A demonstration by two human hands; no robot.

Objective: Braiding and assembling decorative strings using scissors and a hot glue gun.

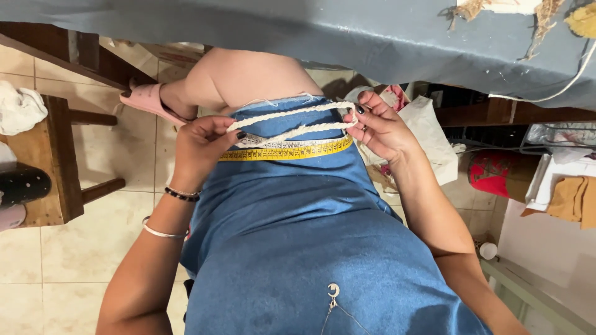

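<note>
A: What is lying across the lap?

B: A blue denim skirt [298, 248] is covering the lap, and a yellow tape [292, 150] is stretching flat over it near the knee. A white cord [292, 123], twisted and doubled into a loop, is running just above the tape, between the two hands.

A: How are the hands working?

B: The left hand [198, 146] is pinching one end of the cord against the tape's end; the right hand [382, 127] is pinching the looped far end. Both are closed on the cord and standing well apart, drawing it taut.

A: What is making the step go well?

B: Judging from the layout, keeping the cord straight, parallel to the tape, and held at even tension is giving a true reading; slack or twist would be shortening it.

A: And the surroundings?

B: A tiled floor [74, 248] is showing below. A grey-clothed tabletop [347, 37] is overhanging the knee, with fibre scraps [540, 18] on it. A wooden stool [59, 161] is standing at left, a pink sandal [146, 99] is showing beside the knee, and a white bag [428, 136] is lying at right.
</note>
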